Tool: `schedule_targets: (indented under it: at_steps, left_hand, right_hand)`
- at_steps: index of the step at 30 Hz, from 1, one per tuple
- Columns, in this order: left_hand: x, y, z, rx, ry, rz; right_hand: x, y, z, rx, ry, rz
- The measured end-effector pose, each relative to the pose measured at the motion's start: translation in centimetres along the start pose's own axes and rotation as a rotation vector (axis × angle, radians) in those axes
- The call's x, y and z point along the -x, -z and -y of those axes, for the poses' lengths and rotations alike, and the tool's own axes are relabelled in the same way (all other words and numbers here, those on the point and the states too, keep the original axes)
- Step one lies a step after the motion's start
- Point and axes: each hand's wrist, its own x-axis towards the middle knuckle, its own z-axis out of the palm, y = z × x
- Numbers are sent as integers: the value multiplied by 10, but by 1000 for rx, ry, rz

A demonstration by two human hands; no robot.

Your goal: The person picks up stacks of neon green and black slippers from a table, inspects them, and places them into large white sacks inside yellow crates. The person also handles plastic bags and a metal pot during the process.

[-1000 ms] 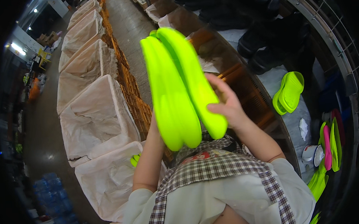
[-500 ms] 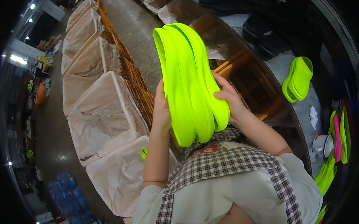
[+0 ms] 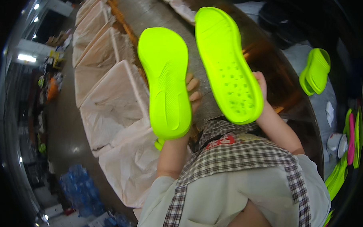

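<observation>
Two neon yellow-green shoe soles held apart, side by side; the ribbed sole [image 3: 169, 84], at the left, stands with its long axis nearly upright in the view, broader end pointing away from the wearer, its lower end tipped slightly rightward; the dimpled sole [image 3: 228, 68], at the right, slants more, its far end leaning left and its dimpled end pointing back toward the wearer's checked apron [image 3: 235, 163]. The left hand [image 3: 194, 93] lies mostly behind the ribbed sole, bent fingers showing past its right edge; it holds that sole, though how tightly it is closed cannot be told; the right hand [image 3: 262, 86] grips the dimpled sole at its right edge, the sole lying to the left of the hand, the remaining fingers hidden; cloth-lined baskets [image 3: 121, 165] stand at left; a neon green clog [image 3: 318, 72] rests at right.
</observation>
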Motion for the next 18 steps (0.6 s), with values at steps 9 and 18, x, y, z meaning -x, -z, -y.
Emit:
schedule_targets:
  at_steps: [9,18]
  left_hand:
    - [-30,43,32,-541,-17,-321]
    - [-42,67,57,-586,36,-384]
  right_hand:
    - [23,-14,6,760,226,-79]
    - [76,-49,67,1890,761,-335]
